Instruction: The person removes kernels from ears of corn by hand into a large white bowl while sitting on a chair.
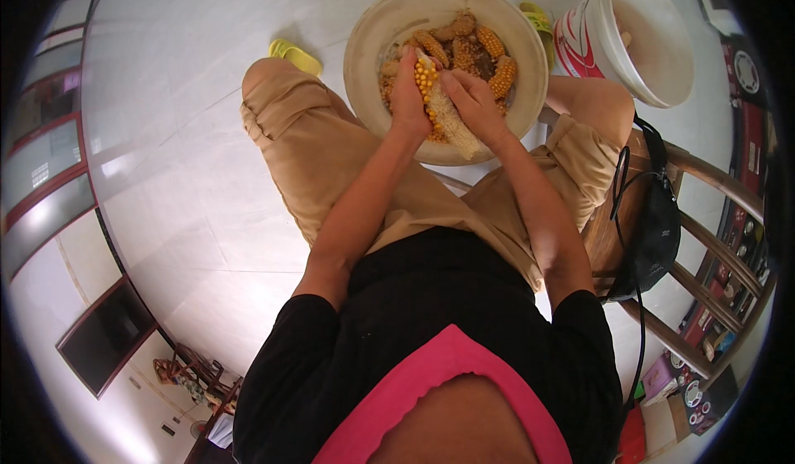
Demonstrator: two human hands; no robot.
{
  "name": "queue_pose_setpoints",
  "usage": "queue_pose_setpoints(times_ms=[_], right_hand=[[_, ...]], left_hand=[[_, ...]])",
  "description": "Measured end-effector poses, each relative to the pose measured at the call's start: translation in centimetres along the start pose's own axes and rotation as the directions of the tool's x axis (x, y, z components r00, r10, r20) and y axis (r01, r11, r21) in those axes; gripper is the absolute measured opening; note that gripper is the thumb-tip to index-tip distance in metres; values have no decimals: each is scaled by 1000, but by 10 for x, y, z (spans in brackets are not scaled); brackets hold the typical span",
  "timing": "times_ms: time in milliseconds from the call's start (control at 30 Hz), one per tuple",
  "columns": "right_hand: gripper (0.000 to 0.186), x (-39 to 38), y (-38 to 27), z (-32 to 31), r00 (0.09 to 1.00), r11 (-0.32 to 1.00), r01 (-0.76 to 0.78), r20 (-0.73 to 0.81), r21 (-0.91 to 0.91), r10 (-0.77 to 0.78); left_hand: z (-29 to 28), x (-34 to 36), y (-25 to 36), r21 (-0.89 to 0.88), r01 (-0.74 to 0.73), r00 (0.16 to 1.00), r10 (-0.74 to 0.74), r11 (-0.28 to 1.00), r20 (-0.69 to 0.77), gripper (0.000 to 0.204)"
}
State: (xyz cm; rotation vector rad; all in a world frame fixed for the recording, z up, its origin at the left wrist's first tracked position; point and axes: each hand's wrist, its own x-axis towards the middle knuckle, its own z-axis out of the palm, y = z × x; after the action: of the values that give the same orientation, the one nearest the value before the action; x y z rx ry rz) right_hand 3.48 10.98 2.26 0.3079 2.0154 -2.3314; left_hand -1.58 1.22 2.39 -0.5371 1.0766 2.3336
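Over a wide pale basin (364, 42) between my knees, both hands are on one ear of corn (450, 123). Yellow kernels cover its left side, while its right side and lower end are bare, whitish cob. My left hand (407, 91) is wrapped along the kernel side. Against the stripped side, my right hand (474, 104) presses with its thumb and bent fingers. Several other ears (490, 42) lie in the basin, with loose kernels among them. My hands and the held ear hide part of the basin's contents.
A white and red bucket (580, 42) stands right of the basin, with something small and pale inside. A wooden chair (716, 253) is at my right, with a black bag (654, 232) and cord on it. Yellow-green slippers (296, 56) are on the tiled floor.
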Motion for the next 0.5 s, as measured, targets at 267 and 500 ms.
queue_pose_setpoints(times_ms=[267,500], right_hand=[[33,1,5,1,995,971,93,-25,-222,-101],[30,0,12,5,981,986,134,-128,-99,-146]], left_hand=[[2,-6,-4,214,-146,988,154,966,-18,29],[-2,-4,-2,238,-169,984,149,956,99,31]])
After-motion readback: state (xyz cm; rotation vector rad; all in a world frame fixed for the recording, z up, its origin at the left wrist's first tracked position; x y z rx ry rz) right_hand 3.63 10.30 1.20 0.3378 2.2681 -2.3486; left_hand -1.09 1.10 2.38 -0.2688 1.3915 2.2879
